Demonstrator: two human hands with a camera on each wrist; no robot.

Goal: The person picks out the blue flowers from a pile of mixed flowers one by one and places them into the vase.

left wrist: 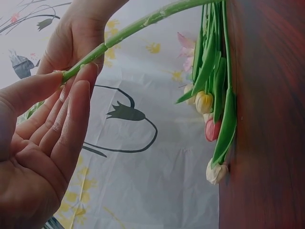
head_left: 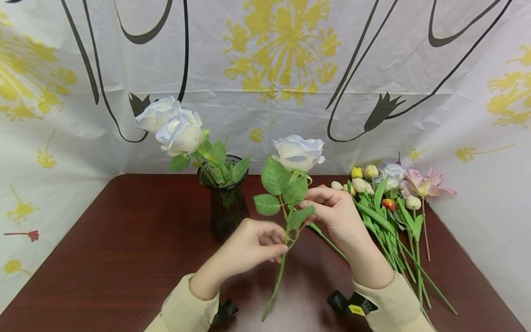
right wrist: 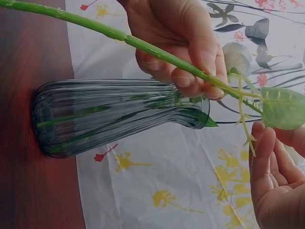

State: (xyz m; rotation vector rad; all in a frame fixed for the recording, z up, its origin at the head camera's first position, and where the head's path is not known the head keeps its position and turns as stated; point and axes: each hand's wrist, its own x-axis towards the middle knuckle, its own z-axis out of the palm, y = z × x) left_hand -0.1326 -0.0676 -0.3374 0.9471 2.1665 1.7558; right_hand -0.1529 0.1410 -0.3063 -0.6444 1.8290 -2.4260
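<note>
An artificial white rose (head_left: 299,153) with a bluish tinge stands nearly upright between the hands, its green stem (right wrist: 157,53) slanting down towards the table. Midway along that stem, the left hand (head_left: 253,244) pinches it between thumb and fingers. Higher up, the right hand (head_left: 338,214) pinches a lower leaf (right wrist: 283,107) of the same rose with its fingertips. Behind the left hand, a dark ribbed glass vase (head_left: 229,210) holds two similar roses (head_left: 180,131), which lean left over its rim. Through the glass, their stems show in the right wrist view.
On the right of the dark red wooden table (head_left: 137,240) lies a pile of artificial flowers: tulips (head_left: 362,186), a pink flower (head_left: 427,184) and another bluish white rose (head_left: 392,175). A patterned white cloth (head_left: 207,60) hangs behind and at both sides.
</note>
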